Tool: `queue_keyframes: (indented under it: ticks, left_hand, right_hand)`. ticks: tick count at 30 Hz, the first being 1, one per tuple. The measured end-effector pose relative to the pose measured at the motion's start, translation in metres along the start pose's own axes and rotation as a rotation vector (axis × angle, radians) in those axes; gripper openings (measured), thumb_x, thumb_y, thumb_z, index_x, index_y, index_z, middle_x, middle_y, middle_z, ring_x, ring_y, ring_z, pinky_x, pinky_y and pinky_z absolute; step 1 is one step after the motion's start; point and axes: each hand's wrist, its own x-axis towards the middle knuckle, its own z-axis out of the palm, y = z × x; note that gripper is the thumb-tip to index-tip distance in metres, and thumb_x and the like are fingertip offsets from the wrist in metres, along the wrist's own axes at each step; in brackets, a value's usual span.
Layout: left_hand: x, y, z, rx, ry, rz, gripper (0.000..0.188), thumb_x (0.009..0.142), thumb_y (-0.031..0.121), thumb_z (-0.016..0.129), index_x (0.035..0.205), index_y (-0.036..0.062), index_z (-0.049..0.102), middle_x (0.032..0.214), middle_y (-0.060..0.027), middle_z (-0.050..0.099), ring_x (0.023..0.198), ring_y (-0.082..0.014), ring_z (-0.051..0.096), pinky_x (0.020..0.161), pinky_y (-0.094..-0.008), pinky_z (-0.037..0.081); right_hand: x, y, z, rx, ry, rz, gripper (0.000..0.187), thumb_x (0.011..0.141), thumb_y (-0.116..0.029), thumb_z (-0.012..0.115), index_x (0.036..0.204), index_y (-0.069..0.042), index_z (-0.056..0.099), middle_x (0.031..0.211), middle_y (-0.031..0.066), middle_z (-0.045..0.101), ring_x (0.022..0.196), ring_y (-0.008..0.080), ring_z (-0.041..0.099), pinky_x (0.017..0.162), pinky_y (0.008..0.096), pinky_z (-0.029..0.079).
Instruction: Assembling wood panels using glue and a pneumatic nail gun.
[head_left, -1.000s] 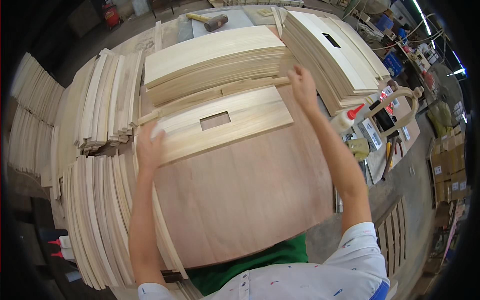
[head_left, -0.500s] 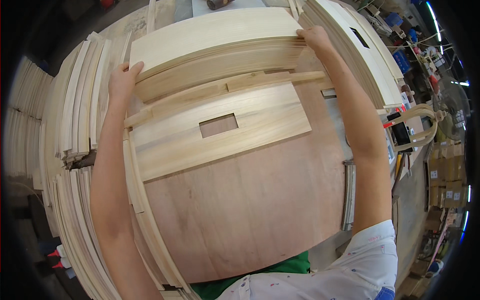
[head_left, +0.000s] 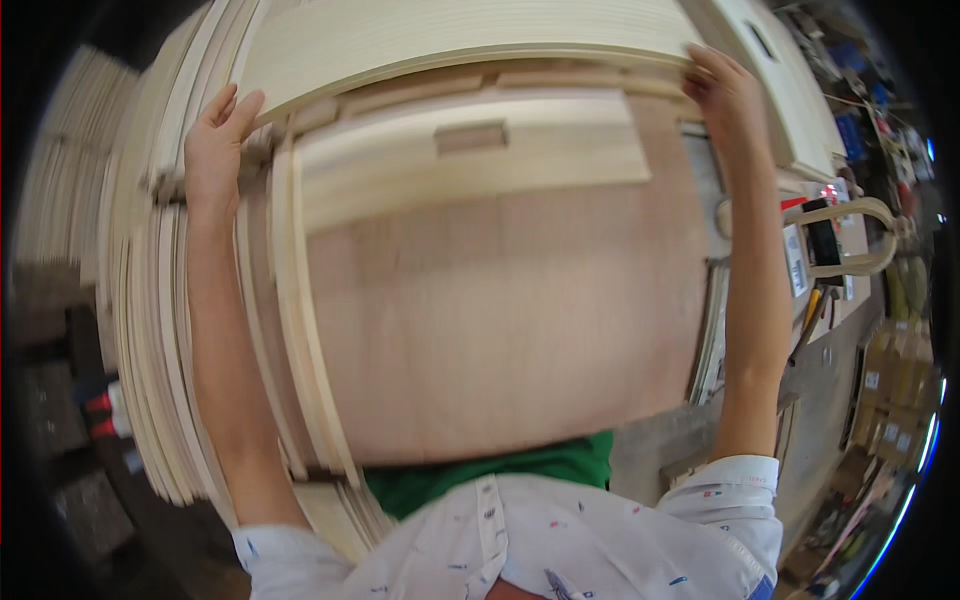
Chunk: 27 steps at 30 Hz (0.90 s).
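A long pale wooden board (head_left: 480, 28) stretches across the top of the view, partly cut off by its edge. My left hand (head_left: 215, 150) grips its near left corner, thumb toward the board. My right hand (head_left: 735, 105) has its fingers curled at the near right corner. Just below the board lies a second wooden panel (head_left: 390, 180) with a rectangular cutout, resting on a reddish-brown plywood sheet (head_left: 510, 310). Motion blurs the middle of the picture.
Stacked wooden strips (head_left: 165, 400) line the left side. At the right stand more stacked boards (head_left: 775, 75), a curved wooden frame (head_left: 870, 235) and a metal bar (head_left: 712, 325) beside the plywood. Cardboard boxes (head_left: 890, 390) are farther right.
The view has shifted, and the panel with the cutout now sits higher in the picture. The board in my hands looks larger and nearer, covering the stack beneath it. My hands are farther apart.
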Motion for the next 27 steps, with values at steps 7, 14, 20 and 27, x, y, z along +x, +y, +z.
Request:
queue_keyframes:
  ticks: [7,14,20,27]
  left_hand:
    - [-0.207,-0.025,-0.042,-0.074,-0.136,-0.27,0.049,0.086,0.008,0.067,0.131,-0.0066,0.051,0.112,-0.0109,0.065,0.1,-0.0142,0.06,0.089,-0.0282,0.047]
    - [-0.27,-0.039,-0.044,0.104,-0.221,-0.341,0.053,0.081,0.011,0.069,0.128,-0.0079,0.053,0.107,-0.019,0.066,0.095,-0.0226,0.064,0.082,-0.0332,0.05]
    - [-0.23,-0.044,-0.035,0.388,-0.185,-0.138,0.051,0.079,0.02,0.066,0.12,-0.0089,0.057,0.107,-0.0259,0.064,0.099,-0.0347,0.063,0.088,-0.0399,0.048]
    - [-0.228,-0.021,-0.026,0.613,-0.191,-0.147,0.046,0.08,0.019,0.062,0.117,-0.0077,0.059,0.111,-0.027,0.063,0.104,-0.039,0.061,0.09,-0.0439,0.047]
  right_hand:
    - [-0.193,0.049,-0.042,0.039,0.028,0.255,0.031,0.091,-0.01,0.059,0.117,0.006,0.059,0.095,0.0056,0.062,0.072,0.0117,0.052,0.064,0.0259,0.044]
    - [-0.27,0.06,-0.077,-0.015,0.055,0.363,0.029,0.092,-0.01,0.059,0.118,0.004,0.059,0.094,0.0028,0.062,0.074,0.0077,0.053,0.062,0.0228,0.044]
    - [-0.237,0.07,-0.053,-0.156,0.003,0.338,0.03,0.09,-0.016,0.063,0.113,0.004,0.062,0.086,0.0025,0.063,0.069,0.0083,0.055,0.058,0.0222,0.047]
    - [-0.235,0.077,-0.055,-0.194,-0.024,0.316,0.03,0.09,-0.016,0.063,0.111,0.005,0.063,0.086,0.0032,0.062,0.071,0.0081,0.055,0.058,0.0223,0.047]
